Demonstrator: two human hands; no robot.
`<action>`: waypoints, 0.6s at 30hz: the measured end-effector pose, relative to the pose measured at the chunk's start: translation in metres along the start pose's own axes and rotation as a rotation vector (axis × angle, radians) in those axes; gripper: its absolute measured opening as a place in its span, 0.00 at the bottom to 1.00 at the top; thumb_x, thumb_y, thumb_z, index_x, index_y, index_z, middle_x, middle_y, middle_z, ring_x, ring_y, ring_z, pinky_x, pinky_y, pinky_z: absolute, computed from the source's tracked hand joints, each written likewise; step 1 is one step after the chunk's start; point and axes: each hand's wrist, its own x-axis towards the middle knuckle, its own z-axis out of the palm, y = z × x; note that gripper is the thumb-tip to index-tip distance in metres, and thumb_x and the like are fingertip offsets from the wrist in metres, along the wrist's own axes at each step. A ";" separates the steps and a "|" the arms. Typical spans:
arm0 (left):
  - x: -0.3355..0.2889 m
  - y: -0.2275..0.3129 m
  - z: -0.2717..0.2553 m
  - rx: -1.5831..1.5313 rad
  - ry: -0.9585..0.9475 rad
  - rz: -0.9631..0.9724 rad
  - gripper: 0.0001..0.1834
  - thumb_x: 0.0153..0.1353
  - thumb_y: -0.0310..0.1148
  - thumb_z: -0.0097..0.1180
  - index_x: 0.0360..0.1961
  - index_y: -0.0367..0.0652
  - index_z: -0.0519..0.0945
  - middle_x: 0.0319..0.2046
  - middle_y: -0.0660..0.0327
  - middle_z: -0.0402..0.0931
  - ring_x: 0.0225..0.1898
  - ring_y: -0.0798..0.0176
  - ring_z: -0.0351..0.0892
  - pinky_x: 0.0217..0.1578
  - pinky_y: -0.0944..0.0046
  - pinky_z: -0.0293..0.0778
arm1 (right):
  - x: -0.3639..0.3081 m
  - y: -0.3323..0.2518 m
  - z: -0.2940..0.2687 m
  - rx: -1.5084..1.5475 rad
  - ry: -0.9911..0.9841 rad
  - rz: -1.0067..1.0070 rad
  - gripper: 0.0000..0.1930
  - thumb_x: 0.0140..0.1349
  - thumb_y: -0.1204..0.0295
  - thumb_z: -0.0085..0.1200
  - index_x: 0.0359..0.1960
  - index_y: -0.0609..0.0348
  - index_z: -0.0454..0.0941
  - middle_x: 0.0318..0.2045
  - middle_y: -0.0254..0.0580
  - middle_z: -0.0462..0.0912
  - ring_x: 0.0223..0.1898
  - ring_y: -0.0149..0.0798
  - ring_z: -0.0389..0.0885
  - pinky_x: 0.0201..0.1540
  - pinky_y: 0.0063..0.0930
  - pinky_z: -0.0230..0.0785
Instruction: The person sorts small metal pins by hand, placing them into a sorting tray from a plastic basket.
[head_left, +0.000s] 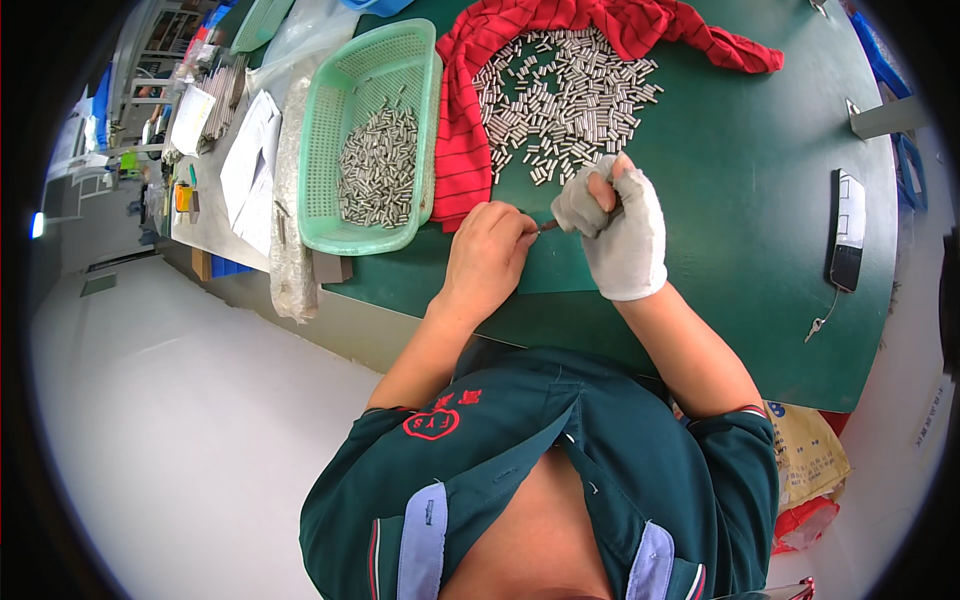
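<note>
My bare left hand [485, 257] is closed, its thumb and fingertips pinched near the green table's front edge. A small silvery piece shows at those fingertips, seemingly one of the metal pins. My right hand [625, 235] wears a white glove with bare fingertips and is curled closed. Between the two hands a thin, dark reddish-brown rod [550, 225] reaches from the glove to the left fingertips; most of it is hidden in my right hand. Just beyond them, many short shiny metal pins [570, 100] lie spread on the table, partly over a red striped cloth [462, 150].
Left of the cloth stands a green perforated plastic basket [310, 190] with a heap of metal pins [378, 165]. Papers [250, 165] and a clear plastic wrap [292, 220] lie farther left. At right are a phone [847, 230], a small key [815, 328] and a metal bracket [880, 118].
</note>
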 end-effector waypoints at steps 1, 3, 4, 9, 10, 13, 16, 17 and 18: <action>0.000 0.000 0.000 0.007 0.000 -0.009 0.07 0.46 0.19 0.61 0.29 0.36 0.77 0.28 0.57 0.74 0.33 0.52 0.74 0.34 0.57 0.71 | 0.000 0.000 0.000 0.001 0.010 0.001 0.18 0.68 0.61 0.39 0.19 0.51 0.57 0.13 0.29 0.54 0.18 0.29 0.52 0.27 0.27 0.53; 0.000 0.001 0.000 0.015 -0.002 -0.017 0.08 0.46 0.19 0.61 0.29 0.36 0.77 0.28 0.57 0.74 0.33 0.52 0.74 0.34 0.57 0.71 | 0.001 0.001 -0.001 0.006 0.002 0.004 0.18 0.69 0.61 0.39 0.19 0.51 0.57 0.13 0.28 0.54 0.18 0.29 0.52 0.27 0.27 0.54; 0.000 0.002 0.000 0.012 0.001 -0.020 0.07 0.46 0.19 0.61 0.28 0.36 0.77 0.28 0.57 0.74 0.33 0.52 0.74 0.34 0.57 0.71 | 0.001 0.001 -0.001 0.010 -0.008 0.007 0.18 0.69 0.61 0.39 0.20 0.51 0.57 0.13 0.28 0.54 0.18 0.29 0.52 0.27 0.27 0.54; -0.001 0.003 0.001 -0.002 0.011 -0.028 0.07 0.46 0.19 0.60 0.28 0.36 0.77 0.28 0.56 0.74 0.32 0.52 0.74 0.33 0.57 0.71 | 0.001 0.002 -0.002 0.012 0.009 0.026 0.19 0.69 0.60 0.39 0.20 0.51 0.57 0.14 0.28 0.54 0.18 0.29 0.53 0.27 0.27 0.54; -0.002 0.003 0.001 -0.003 0.011 -0.031 0.07 0.47 0.19 0.60 0.29 0.36 0.77 0.28 0.56 0.74 0.32 0.51 0.74 0.33 0.57 0.71 | 0.001 0.002 -0.003 0.018 0.006 0.032 0.19 0.69 0.60 0.39 0.20 0.51 0.57 0.14 0.28 0.54 0.18 0.29 0.53 0.27 0.27 0.54; -0.003 0.002 0.002 -0.008 0.013 -0.038 0.07 0.47 0.19 0.60 0.29 0.36 0.76 0.28 0.56 0.74 0.32 0.51 0.74 0.33 0.57 0.71 | 0.000 0.002 -0.002 -0.011 -0.006 0.024 0.19 0.69 0.60 0.39 0.20 0.51 0.57 0.14 0.28 0.55 0.18 0.29 0.53 0.27 0.26 0.54; -0.003 0.003 0.002 -0.012 0.014 -0.041 0.07 0.47 0.19 0.59 0.29 0.37 0.76 0.28 0.56 0.74 0.32 0.51 0.75 0.33 0.57 0.71 | -0.001 0.002 -0.003 -0.002 -0.003 0.026 0.19 0.69 0.59 0.39 0.20 0.51 0.58 0.14 0.28 0.55 0.18 0.29 0.53 0.27 0.26 0.53; -0.003 0.003 0.002 -0.011 0.015 -0.042 0.07 0.47 0.19 0.59 0.29 0.37 0.76 0.28 0.55 0.74 0.32 0.51 0.75 0.33 0.57 0.71 | -0.001 0.002 -0.002 -0.002 -0.004 0.026 0.19 0.69 0.59 0.39 0.20 0.51 0.58 0.14 0.28 0.55 0.18 0.29 0.53 0.27 0.26 0.53; -0.004 0.003 0.002 -0.011 0.015 -0.042 0.07 0.47 0.19 0.59 0.29 0.37 0.76 0.28 0.55 0.74 0.32 0.51 0.75 0.33 0.57 0.71 | -0.001 0.002 -0.002 -0.001 0.001 0.029 0.19 0.69 0.59 0.39 0.20 0.52 0.58 0.14 0.28 0.55 0.18 0.29 0.53 0.27 0.26 0.53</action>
